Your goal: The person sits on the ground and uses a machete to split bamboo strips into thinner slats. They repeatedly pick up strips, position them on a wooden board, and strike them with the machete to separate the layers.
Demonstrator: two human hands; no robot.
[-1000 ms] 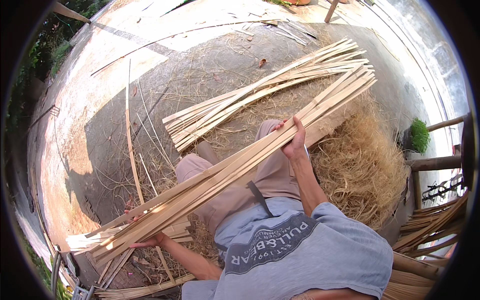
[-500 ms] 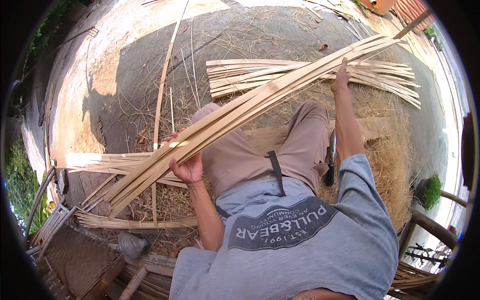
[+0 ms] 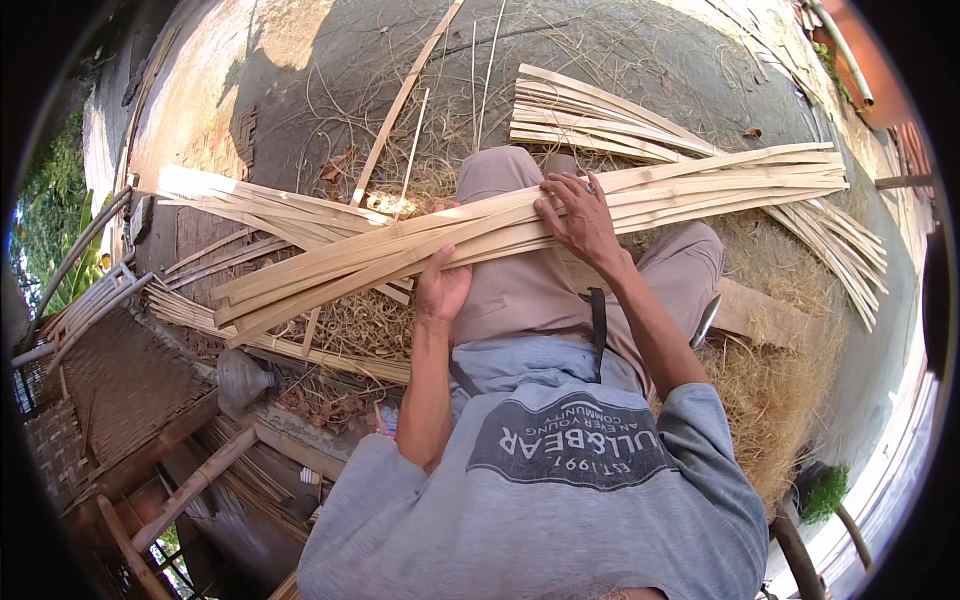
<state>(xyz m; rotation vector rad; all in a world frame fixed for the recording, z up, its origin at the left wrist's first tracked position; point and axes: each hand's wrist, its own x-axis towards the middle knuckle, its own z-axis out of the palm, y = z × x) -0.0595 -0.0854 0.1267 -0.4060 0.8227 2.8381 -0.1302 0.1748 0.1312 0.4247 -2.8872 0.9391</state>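
The held bundle of bamboo strips (image 3: 500,222) bars the way across the centre, from lower left to right. The left hand (image 3: 445,287) cups it left of centre and the right hand (image 3: 582,225) lies over its middle; between them, a hand could pass above the strips. Just below, the trouser legs (image 3: 495,290) block passage. A second bundle (image 3: 610,122) at upper right and a strip fan (image 3: 255,210) at left obstruct the floor. Left of the long single strip (image 3: 408,98), the concrete floor (image 3: 330,105) gives room. Poles (image 3: 195,487) hem in the lower left.
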